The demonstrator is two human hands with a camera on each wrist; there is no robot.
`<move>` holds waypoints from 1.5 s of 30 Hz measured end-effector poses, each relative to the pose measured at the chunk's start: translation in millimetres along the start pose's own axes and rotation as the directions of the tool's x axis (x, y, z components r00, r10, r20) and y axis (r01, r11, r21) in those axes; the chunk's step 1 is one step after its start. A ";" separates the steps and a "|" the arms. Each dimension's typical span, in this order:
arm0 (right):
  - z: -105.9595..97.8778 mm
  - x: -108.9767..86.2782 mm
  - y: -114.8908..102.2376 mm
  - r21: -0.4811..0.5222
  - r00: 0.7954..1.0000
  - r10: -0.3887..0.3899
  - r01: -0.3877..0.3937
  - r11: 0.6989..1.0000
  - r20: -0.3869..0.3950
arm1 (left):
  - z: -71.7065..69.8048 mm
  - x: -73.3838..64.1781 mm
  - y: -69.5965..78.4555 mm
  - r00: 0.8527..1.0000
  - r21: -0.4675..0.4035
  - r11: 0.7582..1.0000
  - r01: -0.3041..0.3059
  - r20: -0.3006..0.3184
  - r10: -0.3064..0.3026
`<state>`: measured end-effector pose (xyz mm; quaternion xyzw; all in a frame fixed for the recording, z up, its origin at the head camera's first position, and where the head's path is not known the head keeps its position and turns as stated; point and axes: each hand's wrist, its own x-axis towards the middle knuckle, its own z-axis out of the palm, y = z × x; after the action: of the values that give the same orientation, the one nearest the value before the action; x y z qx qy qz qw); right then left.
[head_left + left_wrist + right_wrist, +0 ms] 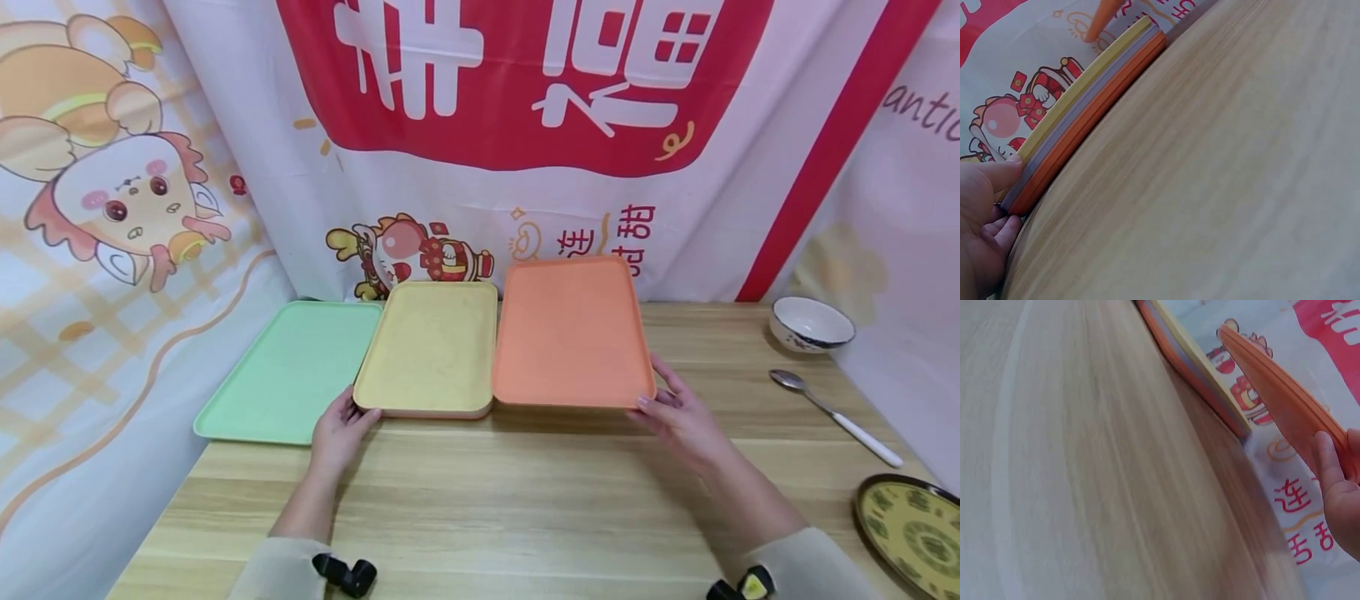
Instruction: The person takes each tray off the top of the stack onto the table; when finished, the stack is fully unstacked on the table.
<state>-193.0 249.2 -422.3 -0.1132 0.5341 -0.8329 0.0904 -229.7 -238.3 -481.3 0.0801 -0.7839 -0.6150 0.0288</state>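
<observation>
An orange tray (pixel 572 333) is raised above the table at centre right; my right hand (pixel 684 423) grips its near right corner. In the right wrist view, the fingers wrap the orange tray's edge (pixel 1300 403). To its left lies a stack, with a yellow tray (pixel 427 350) on top. Below that, the left wrist view shows a lilac tray (pixel 1071 128) and another orange tray (pixel 1100 112). My left hand (pixel 339 433) pinches the stack's near left corner, thumb on the yellow rim and fingers low at the lower orange tray.
A green tray (pixel 296 375) lies on the wooden table (pixel 495 517) left of the stack. Along the right side are a white bowl (pixel 812 325), a spoon with a white handle (pixel 836 417) and a round dark-rimmed plate (pixel 911 525). A printed cloth (pixel 697 225) hangs behind.
</observation>
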 end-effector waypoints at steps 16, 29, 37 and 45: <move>-33.2 2.1 24.2 -0.047 0.999 0.003 0.000 0.999 0.047 | 0.7 3.0 -1.2 1.000 -0.010 1.000 -0.001 -0.002 0.001; -35.5 18.7 32.5 -0.216 0.986 0.144 -0.158 0.964 -0.082 | 0.7 1.3 2.2 1.000 -0.004 1.000 0.009 -0.001 -0.009; -34.5 28.0 37.6 -0.252 0.973 0.196 -0.222 0.942 -0.124 | 0.8 0.6 0.9 1.000 0.002 1.000 0.009 -0.005 -0.009; -33.4 31.7 40.5 -0.421 0.962 0.185 -0.255 0.871 -0.200 | 0.5 -0.5 1.1 1.000 0.004 1.000 0.009 -0.005 -0.009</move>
<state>-231.7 252.9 -469.7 -0.0048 0.7240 -0.6800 0.1155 -229.3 -237.5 -480.3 0.0854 -0.7846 -0.6135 0.0279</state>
